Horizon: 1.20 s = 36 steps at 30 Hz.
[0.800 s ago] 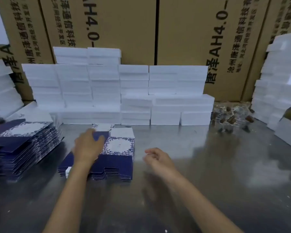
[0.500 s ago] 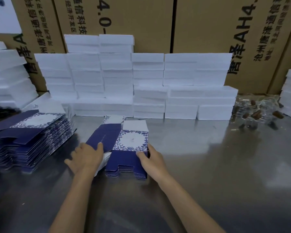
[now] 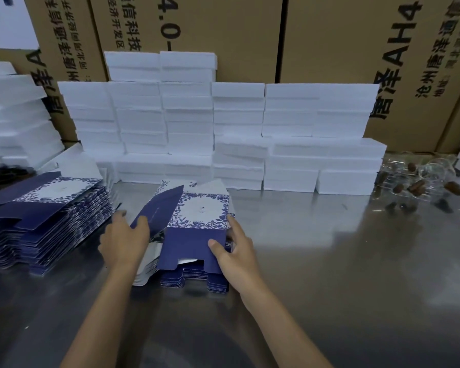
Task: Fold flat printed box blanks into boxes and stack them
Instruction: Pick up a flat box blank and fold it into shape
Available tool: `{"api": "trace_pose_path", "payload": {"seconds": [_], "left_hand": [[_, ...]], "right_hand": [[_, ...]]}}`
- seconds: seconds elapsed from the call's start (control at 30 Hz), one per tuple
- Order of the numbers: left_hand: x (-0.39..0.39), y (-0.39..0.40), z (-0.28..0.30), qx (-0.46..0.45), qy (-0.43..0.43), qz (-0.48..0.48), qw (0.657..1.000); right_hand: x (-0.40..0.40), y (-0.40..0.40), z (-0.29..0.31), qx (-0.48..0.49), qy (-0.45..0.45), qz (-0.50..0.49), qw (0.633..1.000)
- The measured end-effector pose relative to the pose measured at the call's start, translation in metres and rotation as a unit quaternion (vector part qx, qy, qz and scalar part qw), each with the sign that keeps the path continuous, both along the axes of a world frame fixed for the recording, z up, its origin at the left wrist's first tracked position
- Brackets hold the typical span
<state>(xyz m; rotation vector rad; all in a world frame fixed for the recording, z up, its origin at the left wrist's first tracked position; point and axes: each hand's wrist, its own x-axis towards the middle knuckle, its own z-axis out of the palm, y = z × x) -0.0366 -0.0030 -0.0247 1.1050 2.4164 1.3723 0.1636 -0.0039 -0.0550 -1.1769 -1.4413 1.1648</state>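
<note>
A navy box blank [image 3: 194,224] with a white, blue-flowered panel is lifted off a small pile of blanks [image 3: 197,281] in front of me. My left hand [image 3: 125,241] holds its left navy flap, which tilts up. My right hand [image 3: 234,252] grips its right edge, thumb on the navy front panel. A taller pile of the same blanks [image 3: 45,224] lies at the left. White folded boxes [image 3: 237,134] are stacked in rows along the back.
The metal table [image 3: 343,261] is shiny. Clear plastic pieces with brown bits [image 3: 422,181] lie at the back right. More white boxes [image 3: 14,115] stand at the far left and a few at the right edge. Brown printed cartons [image 3: 329,35] form the back wall.
Both hands came onto the small pile and took hold of the top blank. Its left flap has risen and the blank is lifted at the front.
</note>
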Motion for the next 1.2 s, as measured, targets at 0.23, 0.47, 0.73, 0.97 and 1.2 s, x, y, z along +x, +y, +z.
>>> {"api": "trace_pose_path", "payload": {"seconds": [0.23, 0.47, 0.73, 0.97, 1.2], "left_hand": [[0.012, -0.01, 0.038, 0.277, -0.161, -0.012, 0.947], [0.081, -0.027, 0.058, 0.242, -0.231, -0.348, 0.876], [0.147, -0.019, 0.016, 0.084, -0.12, -0.452, 0.88], [0.137, -0.006, 0.009, 0.057, -0.156, -0.336, 0.927], [0.108, -0.003, -0.002, 0.063, -0.282, -0.427, 0.857]], "right_hand": [[0.024, -0.007, 0.034, 0.013, 0.171, 0.022, 0.985], [0.087, -0.021, 0.064, -0.053, 0.199, 0.05, 0.977], [0.148, -0.027, 0.045, -0.158, 0.395, 0.102, 0.899], [0.171, -0.02, 0.03, -0.188, 0.367, 0.021, 0.911], [0.188, -0.019, 0.026, -0.148, 0.282, 0.016, 0.948]]}}
